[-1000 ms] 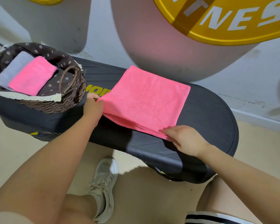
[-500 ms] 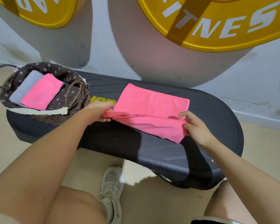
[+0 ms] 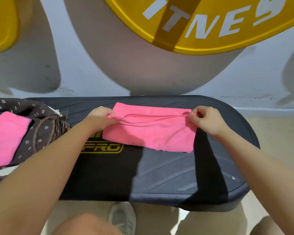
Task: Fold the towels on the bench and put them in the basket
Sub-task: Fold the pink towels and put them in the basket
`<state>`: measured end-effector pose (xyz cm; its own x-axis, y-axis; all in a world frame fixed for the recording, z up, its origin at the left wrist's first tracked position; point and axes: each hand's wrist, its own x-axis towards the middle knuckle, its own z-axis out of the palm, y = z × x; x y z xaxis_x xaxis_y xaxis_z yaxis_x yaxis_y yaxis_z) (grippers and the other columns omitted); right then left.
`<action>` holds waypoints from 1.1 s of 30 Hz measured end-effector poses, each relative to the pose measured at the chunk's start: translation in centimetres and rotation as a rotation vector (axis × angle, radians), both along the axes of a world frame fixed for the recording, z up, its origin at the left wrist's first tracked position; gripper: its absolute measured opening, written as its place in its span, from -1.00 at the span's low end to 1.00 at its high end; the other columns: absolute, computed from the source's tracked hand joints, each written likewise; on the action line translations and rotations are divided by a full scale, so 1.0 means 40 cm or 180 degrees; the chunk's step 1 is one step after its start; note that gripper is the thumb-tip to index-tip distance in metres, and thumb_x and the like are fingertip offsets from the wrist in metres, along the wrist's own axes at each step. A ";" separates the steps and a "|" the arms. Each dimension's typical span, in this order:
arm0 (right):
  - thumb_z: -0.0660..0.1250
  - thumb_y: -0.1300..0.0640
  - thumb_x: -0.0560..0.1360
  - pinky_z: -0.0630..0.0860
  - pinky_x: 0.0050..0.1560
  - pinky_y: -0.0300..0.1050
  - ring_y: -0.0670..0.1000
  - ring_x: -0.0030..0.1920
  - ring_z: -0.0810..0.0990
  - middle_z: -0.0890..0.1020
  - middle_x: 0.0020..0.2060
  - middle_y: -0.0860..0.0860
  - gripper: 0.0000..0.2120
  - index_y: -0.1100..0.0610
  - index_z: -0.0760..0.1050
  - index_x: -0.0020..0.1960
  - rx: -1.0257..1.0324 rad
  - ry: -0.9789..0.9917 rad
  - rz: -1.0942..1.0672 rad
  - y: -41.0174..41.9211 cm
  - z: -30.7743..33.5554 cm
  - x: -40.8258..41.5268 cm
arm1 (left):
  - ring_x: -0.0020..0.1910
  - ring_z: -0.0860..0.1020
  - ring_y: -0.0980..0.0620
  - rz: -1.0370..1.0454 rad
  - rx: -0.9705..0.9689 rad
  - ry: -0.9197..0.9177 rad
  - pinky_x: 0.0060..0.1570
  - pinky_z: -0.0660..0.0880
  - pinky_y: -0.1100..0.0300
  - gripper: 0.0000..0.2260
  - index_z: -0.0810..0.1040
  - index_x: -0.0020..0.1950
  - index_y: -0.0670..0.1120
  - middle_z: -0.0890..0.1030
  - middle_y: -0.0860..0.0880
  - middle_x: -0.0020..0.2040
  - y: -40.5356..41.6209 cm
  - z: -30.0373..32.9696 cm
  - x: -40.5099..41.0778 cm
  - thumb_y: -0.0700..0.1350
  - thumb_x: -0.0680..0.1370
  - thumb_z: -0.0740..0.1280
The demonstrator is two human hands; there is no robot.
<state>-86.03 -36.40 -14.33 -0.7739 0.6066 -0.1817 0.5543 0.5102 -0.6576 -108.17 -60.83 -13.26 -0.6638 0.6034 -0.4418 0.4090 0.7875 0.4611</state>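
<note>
At the far left a yellow disc [image 3: 0,24] on the wall is cut off by the frame edge and blurred, so any writing on it cannot be read. Below it the basket [image 3: 46,131], woven and lined with dark flowered cloth, stands on the left end of the bench [image 3: 168,175]; only its right part shows. Inside lies a folded pink towel [image 3: 7,138], its left side cut off by the frame.

The left hand [image 3: 100,118] has its fingers curled round the left end of the raised edge of the pink towel on the bench [image 3: 151,134]; the fingertips are hidden under the cloth. The forearm covers part of the yellow lettering on the bench, of which only "PRO" in a yellow outline can be read.

The towel lies across the middle of the bench, folded over on itself, its upper layer lifted into a thin line between the two hands. The right hand [image 3: 205,120] pinches the right end of that edge between thumb and fingers.

Above, a large yellow plate [image 3: 210,22] leans on the wall, its top out of frame; white letters read "ITNES", the word cut at both ends. At the bottom a grey shoe [image 3: 122,219] and knees show partly, blurred.
</note>
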 end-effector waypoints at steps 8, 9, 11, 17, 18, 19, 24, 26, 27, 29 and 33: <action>0.23 0.16 0.52 0.47 -0.04 -0.05 0.13 -0.11 0.55 0.60 -0.19 0.09 -0.88 0.17 0.47 -0.16 -0.0243 -0.0038 -0.0700 0.026 -0.050 -0.103 | -0.23 0.38 -0.03 0.0745 0.0600 -0.0602 -0.29 0.26 0.15 -0.80 0.45 -0.22 -0.13 0.43 -0.06 -0.26 0.051 -0.059 -0.067 0.00 0.33 0.27; 0.21 0.15 0.54 0.43 -0.07 -0.07 0.15 -0.05 0.55 0.58 -0.17 0.11 -0.87 0.18 0.46 -0.14 -0.0200 -0.0121 -0.0750 0.025 -0.058 -0.113 | -0.21 0.43 -0.01 0.0710 0.0664 -0.0707 -0.26 0.31 0.16 -0.77 0.48 -0.17 -0.11 0.48 -0.02 -0.23 0.051 -0.066 -0.072 0.01 0.29 0.29; 0.19 0.14 0.56 0.25 -0.16 -0.19 0.17 0.03 0.53 0.59 -0.09 0.17 -0.82 0.24 0.49 -0.06 -0.0015 -0.0298 -0.0751 0.019 -0.071 -0.124 | -0.14 0.49 0.09 0.0410 0.0684 -0.0738 -0.20 0.40 0.20 -0.65 0.48 0.00 -0.02 0.53 0.08 -0.11 0.047 -0.070 -0.074 -0.01 0.23 0.31; 0.37 0.11 0.45 0.27 -0.16 -0.19 0.07 -0.11 0.50 0.59 -0.18 0.10 -0.81 0.25 0.53 -0.07 0.0094 -0.0315 -0.0690 0.004 -0.078 -0.108 | -0.09 0.43 0.01 -0.0335 0.0544 0.0301 -0.18 0.24 0.17 -0.95 0.45 -0.12 -0.05 0.50 -0.02 -0.11 0.051 -0.090 -0.089 -0.17 0.54 0.25; 0.36 0.14 0.46 0.25 -0.17 -0.20 0.06 -0.13 0.48 0.61 -0.16 0.12 -0.83 0.26 0.54 -0.07 0.0158 -0.0336 -0.0688 0.006 -0.077 -0.106 | -0.10 0.41 -0.02 -0.0346 0.0522 0.0463 -0.15 0.22 0.18 -0.90 0.44 -0.15 -0.09 0.49 -0.04 -0.13 0.054 -0.092 -0.089 -0.17 0.56 0.21; 0.34 0.15 0.47 0.25 -0.16 -0.20 0.05 -0.14 0.47 0.62 -0.12 0.15 -0.83 0.27 0.54 -0.06 0.0213 -0.0357 -0.0702 0.009 -0.076 -0.105 | -0.11 0.41 -0.05 -0.0323 0.0460 0.0549 -0.14 0.21 0.19 -0.86 0.44 -0.15 -0.14 0.48 -0.06 -0.16 0.058 -0.095 -0.090 -0.14 0.59 0.18; 0.28 0.20 0.50 0.26 -0.11 -0.18 0.18 0.06 0.52 0.60 0.02 0.21 -0.83 0.27 0.51 0.04 0.0269 -0.0404 -0.0933 0.016 -0.086 -0.115 | -0.02 0.47 -0.22 -0.0123 0.0132 0.0885 -0.06 0.31 0.06 -0.71 0.41 -0.21 -0.19 0.55 -0.27 -0.09 0.084 -0.131 -0.101 -0.04 0.61 0.12; 0.25 0.22 0.51 0.32 -0.07 -0.15 0.20 0.09 0.52 0.59 0.06 0.22 -0.79 0.26 0.46 0.12 0.0192 -0.0273 -0.1206 0.007 -0.090 -0.118 | 0.07 0.46 -0.26 0.0084 0.0145 0.1034 -0.01 0.35 0.01 -0.67 0.49 -0.11 -0.28 0.55 -0.31 -0.01 0.096 -0.138 -0.090 -0.03 0.61 0.14; 0.24 0.21 0.52 0.34 -0.05 -0.14 0.20 0.11 0.52 0.58 0.09 0.23 -0.76 0.25 0.43 0.16 0.0113 -0.0209 -0.1331 0.001 -0.090 -0.117 | 0.10 0.46 -0.27 0.0201 0.0131 0.1196 0.00 0.37 -0.03 -0.68 0.49 0.01 -0.30 0.54 -0.31 0.04 0.099 -0.138 -0.080 -0.04 0.60 0.16; 0.26 0.14 0.53 0.36 -0.02 -0.14 0.20 0.13 0.52 0.55 0.14 0.23 -0.68 0.25 0.37 0.23 -0.0066 -0.0145 -0.1532 -0.007 -0.080 -0.110 | 0.09 0.46 -0.28 0.0148 0.0387 0.1826 0.00 0.38 -0.07 -0.74 0.45 0.13 -0.29 0.52 -0.29 0.08 0.101 -0.129 -0.048 -0.12 0.55 0.24; 0.35 -0.03 0.46 0.51 0.05 0.04 0.21 0.07 0.57 0.54 0.14 0.20 -0.46 0.26 0.28 0.28 -0.0488 -0.0309 -0.1543 -0.040 -0.051 -0.060 | -0.06 0.44 -0.14 -0.0810 0.1570 0.2039 -0.07 0.37 -0.01 -0.82 0.43 -0.06 -0.19 0.54 -0.24 -0.08 0.115 -0.154 0.072 -0.21 0.36 0.25</action>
<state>-88.44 -38.01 -16.36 -0.3858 0.8521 -0.3536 0.7652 0.0815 -0.6386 -105.30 -56.23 -19.40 -0.5141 0.7932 0.3264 0.8459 0.4057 0.3464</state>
